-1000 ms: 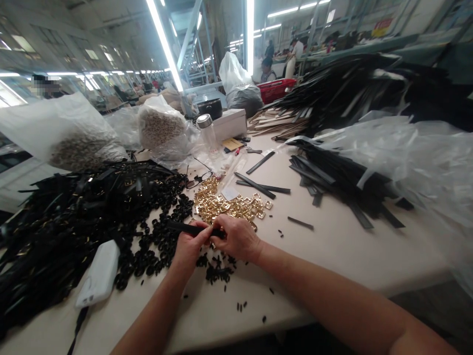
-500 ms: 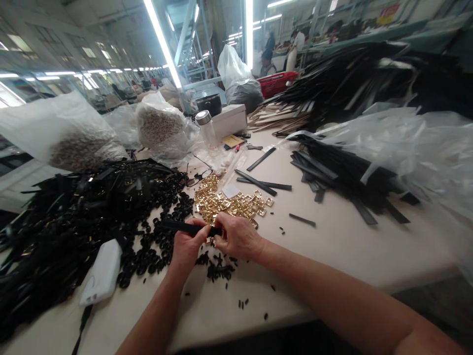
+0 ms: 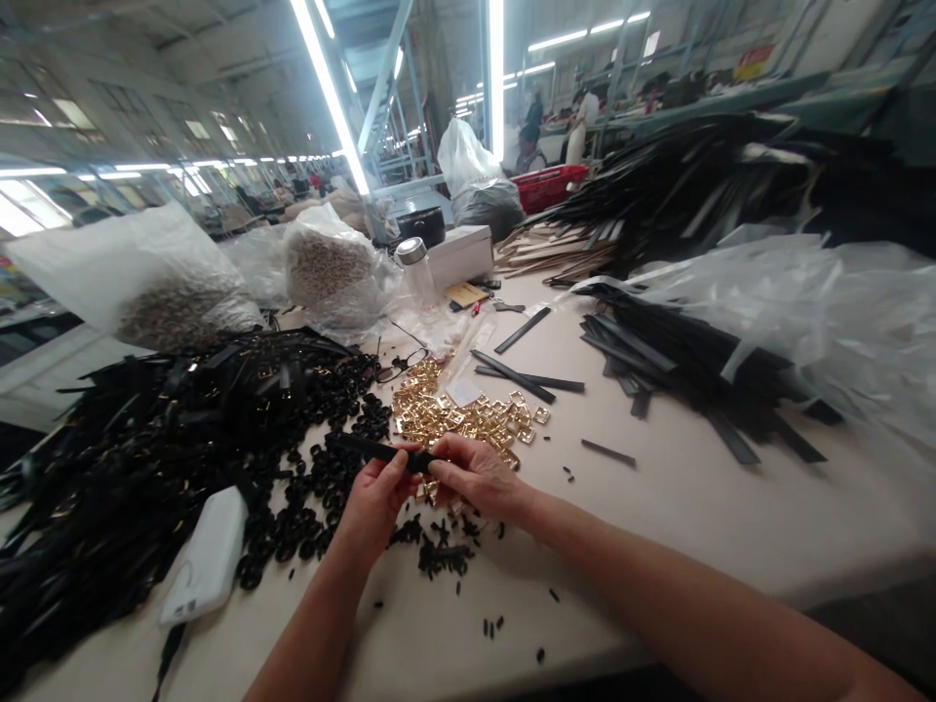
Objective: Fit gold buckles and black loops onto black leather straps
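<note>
A black strap (image 3: 371, 448) is stretched between my two hands above the table. My left hand (image 3: 378, 497) pinches it near its middle, thumb on top. At the strap's right end, my right hand (image 3: 479, 476) grips it between thumb and fingers. Whether a buckle sits on that end cannot be made out. Just beyond my hands lies a heap of gold square buckles (image 3: 431, 417). Small black pieces (image 3: 444, 556) are scattered below my hands. Black ring-like parts (image 3: 292, 512) spread to the left of my left hand.
At left, a pile of black straps with gold buckles (image 3: 182, 429) lies behind a white power bank (image 3: 207, 556). Loose black strips (image 3: 530, 378) and a strip bundle (image 3: 658, 356) lie right. Behind stand a glass bottle (image 3: 418, 278), eyeglasses (image 3: 401, 363) and a filled plastic bag (image 3: 329, 263).
My right hand's fingers have shifted from a curled grip to a flatter pinch on the strap end. My left hand keeps its hold. The camera view has tilted slightly.
</note>
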A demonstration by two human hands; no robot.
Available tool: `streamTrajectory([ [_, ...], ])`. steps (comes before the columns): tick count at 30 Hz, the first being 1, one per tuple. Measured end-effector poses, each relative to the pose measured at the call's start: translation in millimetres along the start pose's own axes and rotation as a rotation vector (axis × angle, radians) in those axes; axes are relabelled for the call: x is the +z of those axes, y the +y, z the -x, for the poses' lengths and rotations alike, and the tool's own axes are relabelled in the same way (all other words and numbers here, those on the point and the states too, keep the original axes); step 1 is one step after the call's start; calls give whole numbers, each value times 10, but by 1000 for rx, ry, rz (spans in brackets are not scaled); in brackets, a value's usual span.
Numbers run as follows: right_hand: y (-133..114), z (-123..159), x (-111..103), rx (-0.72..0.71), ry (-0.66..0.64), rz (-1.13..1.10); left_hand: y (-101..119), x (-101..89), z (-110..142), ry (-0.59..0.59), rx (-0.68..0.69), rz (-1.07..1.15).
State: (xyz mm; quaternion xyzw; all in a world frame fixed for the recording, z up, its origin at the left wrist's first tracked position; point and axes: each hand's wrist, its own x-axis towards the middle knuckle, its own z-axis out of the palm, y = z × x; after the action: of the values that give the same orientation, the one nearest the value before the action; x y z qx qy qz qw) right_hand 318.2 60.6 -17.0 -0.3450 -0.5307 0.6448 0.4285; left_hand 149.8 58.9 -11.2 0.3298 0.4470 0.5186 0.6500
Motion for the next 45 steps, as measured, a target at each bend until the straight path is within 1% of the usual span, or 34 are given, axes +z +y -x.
streamTrajectory([
  [3, -22, 10, -17, -12, 14, 37, 16, 25, 9, -24, -69, 44],
  [7, -16, -3, -29, -81, 33, 182, 3, 31, -4, -25, -137, 139],
  [9, 10, -20, -25, -97, 54, 226, -5, 24, -10, -25, -148, 171],
  [12, 56, -43, -16, -82, 78, 217, -7, 16, -14, -22, -146, 190],
  [16, 67, -52, -12, -69, 83, 255, -10, 26, -21, 14, -157, 189],
  [24, 55, -47, -43, -161, 201, 484, -48, 78, -11, 27, -81, 101],
  [29, 61, -48, -47, -205, 234, 492, -66, 129, -1, 46, -27, 77],
  [32, 39, -44, -43, -214, 264, 517, -74, 129, -2, 39, -9, 74],
  [38, -26, -15, -63, -198, 281, 679, -121, 82, 6, 50, 64, 8],
  [41, -11, -11, -64, -177, 269, 674, -152, 64, 4, 56, 86, -60],
  [45, 41, -23, -51, -150, 256, 552, -187, 19, -13, 56, 178, -211],
])
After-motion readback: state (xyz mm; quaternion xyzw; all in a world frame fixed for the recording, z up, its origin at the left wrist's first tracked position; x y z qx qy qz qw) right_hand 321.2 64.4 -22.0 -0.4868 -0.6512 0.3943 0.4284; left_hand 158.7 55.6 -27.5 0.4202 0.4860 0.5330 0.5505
